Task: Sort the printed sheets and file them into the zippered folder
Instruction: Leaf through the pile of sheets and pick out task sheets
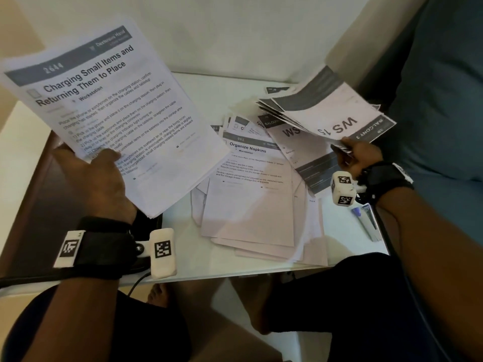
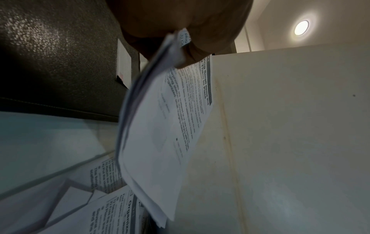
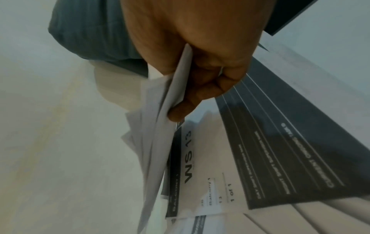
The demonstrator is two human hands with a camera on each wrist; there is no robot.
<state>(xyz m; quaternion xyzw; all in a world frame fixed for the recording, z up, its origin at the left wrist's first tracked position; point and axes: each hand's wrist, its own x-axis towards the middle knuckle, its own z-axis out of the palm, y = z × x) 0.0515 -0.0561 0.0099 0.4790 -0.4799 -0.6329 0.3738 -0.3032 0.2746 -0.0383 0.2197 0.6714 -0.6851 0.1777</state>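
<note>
Sheets, left stack: stack of text pages [image 1: 112, 108], top page headed "Charging Small Items and Returning Them to Place", held tilted above the left part of the table; seen edge-on from the left wrist [image 2: 160, 126].
Left hand: left hand [image 1: 94, 178] grips the stack's lower edge, thumb on top of the page, fingers underneath.
Sheets, right bundle: fanned bundle of cards [image 1: 329, 111] with dark bands and a large "WS" number, lifted above the loose pile.
Right hand: right hand [image 1: 358, 155] pinches the bundle at one corner; from the right wrist the curled fingers [image 3: 200, 95] show closed around the paper.
Loose pile: scattered sheets [image 1: 251, 194] lie overlapping on the white table [image 1: 198, 259], an "Organize Napkins" page on top, a "WS 13" card [image 3: 188, 156] beneath the right hand.
Folder: dark folder [image 1: 39, 205] lies at the table's left edge, beneath the left hand; whether it is open or closed cannot be told.
Stapler: small stapler [image 1: 366, 220] at the table's right edge, apart from the pile.
</note>
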